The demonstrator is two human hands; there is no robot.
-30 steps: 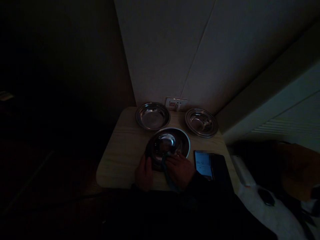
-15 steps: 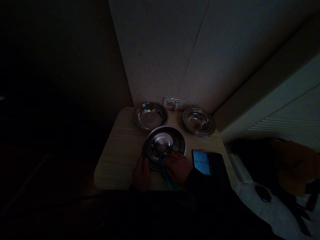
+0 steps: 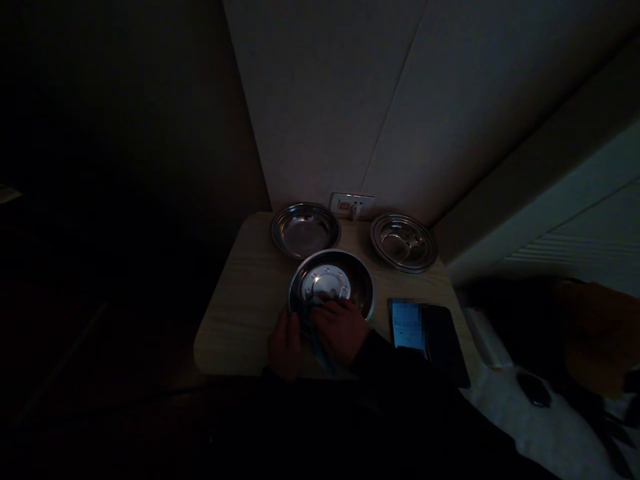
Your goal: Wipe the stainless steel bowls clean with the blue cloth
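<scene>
A shiny metal bowl [image 3: 361, 280] rests near the front of a small wooden table [image 3: 225, 333]. At its near left rim, my left hand [image 3: 286, 343] grips the edge with the fingers closed on it. My right hand [image 3: 345, 330] reaches over the near side and presses a bluish-green cloth [image 3: 320, 347] against the inside of the bowl. Part of the cloth hangs out over the rim towards me. The dim light hides the exact finger positions.
Behind the bowl stand a metal dish [image 3: 305, 233] on the left and stacked-looking metal dishes [image 3: 404, 243] on the right. A wall socket [image 3: 353, 205] with a plug is above them. A lit phone [image 3: 407, 327] lies right of my hand, on a dark flat object [image 3: 447, 347].
My right hand has moved the cloth leftward inside the bowl, closer to my left hand. The left hand stays at the rim. The whole view has shifted slightly.
</scene>
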